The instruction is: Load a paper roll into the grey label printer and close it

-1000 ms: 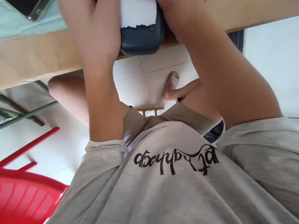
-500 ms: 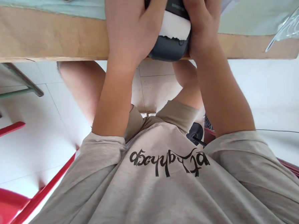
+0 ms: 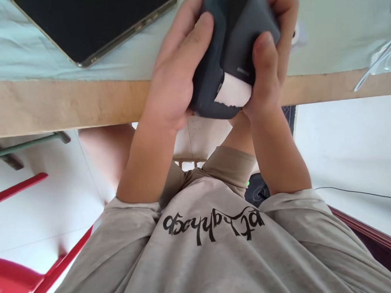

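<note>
Both my hands hold a dark grey handheld label printer [image 3: 236, 44] above the table's front edge. A short white paper strip [image 3: 233, 90] with a torn edge sticks out of its near end. My left hand [image 3: 175, 77] grips the left side, its thumb lying along the casing. On the other side my right hand [image 3: 270, 68] is closed round the casing, thumb bent on top and fingers curled over the far right edge. The printer is tilted, and its underside is hidden. Partly behind my right hand is a white object [image 3: 300, 36] with a dark round hole.
A flat black device [image 3: 97, 20] with a gold-coloured edge lies at the left on the pale green cloth [image 3: 333, 25]. Clear plastic [image 3: 387, 60] sits at the table's right. The wooden table edge [image 3: 65, 103] runs across; a red chair [image 3: 15, 278] stands lower left.
The printer and both hands appear lower in the view, and the printer has turned so that it leans to the right. More of the table and the flat black device has come into sight.
</note>
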A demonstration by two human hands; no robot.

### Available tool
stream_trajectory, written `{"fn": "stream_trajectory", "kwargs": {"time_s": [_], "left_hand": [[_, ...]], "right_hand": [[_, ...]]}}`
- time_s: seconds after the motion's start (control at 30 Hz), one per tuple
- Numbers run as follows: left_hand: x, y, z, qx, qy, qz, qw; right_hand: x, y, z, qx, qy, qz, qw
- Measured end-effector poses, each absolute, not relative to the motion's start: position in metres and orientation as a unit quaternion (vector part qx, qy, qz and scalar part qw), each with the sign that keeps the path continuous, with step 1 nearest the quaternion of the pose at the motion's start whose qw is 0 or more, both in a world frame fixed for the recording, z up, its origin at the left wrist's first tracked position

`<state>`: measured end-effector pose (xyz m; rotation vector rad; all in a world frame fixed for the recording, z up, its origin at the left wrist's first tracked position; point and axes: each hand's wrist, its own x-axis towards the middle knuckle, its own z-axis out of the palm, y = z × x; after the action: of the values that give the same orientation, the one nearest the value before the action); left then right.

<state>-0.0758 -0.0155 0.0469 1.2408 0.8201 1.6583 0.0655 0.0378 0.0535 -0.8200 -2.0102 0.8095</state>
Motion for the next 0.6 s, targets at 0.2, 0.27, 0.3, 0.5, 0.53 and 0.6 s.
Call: {"fn": "stream_trajectory", "kwargs": {"time_s": [0.2, 0.27, 0.3, 0.5, 0.53, 0.6], "left_hand": [[-0.084, -0.01, 0.029, 0.426, 0.333, 0.695, 0.475], [-0.082, -0.012, 0.03, 0.41, 0.346, 0.7, 0.472], [-0.081, -0.013, 0.031, 0.405, 0.353, 0.7, 0.471], [-0.08, -0.015, 0.036, 0.396, 0.341, 0.698, 0.49], [-0.08, -0.014, 0.035, 0.387, 0.334, 0.704, 0.493], [-0.08, -0.013, 0.033, 0.368, 0.33, 0.712, 0.499]], "right_hand": [[0.06, 0.044, 0.037, -0.329, -0.783, 0.296, 0.436], [0.059, 0.043, 0.036, -0.333, -0.781, 0.288, 0.443], [0.059, 0.043, 0.036, -0.333, -0.782, 0.284, 0.444], [0.06, 0.043, 0.035, -0.322, -0.783, 0.29, 0.447], [0.06, 0.043, 0.036, -0.32, -0.78, 0.3, 0.446], [0.062, 0.041, 0.037, -0.317, -0.781, 0.33, 0.425]]}}
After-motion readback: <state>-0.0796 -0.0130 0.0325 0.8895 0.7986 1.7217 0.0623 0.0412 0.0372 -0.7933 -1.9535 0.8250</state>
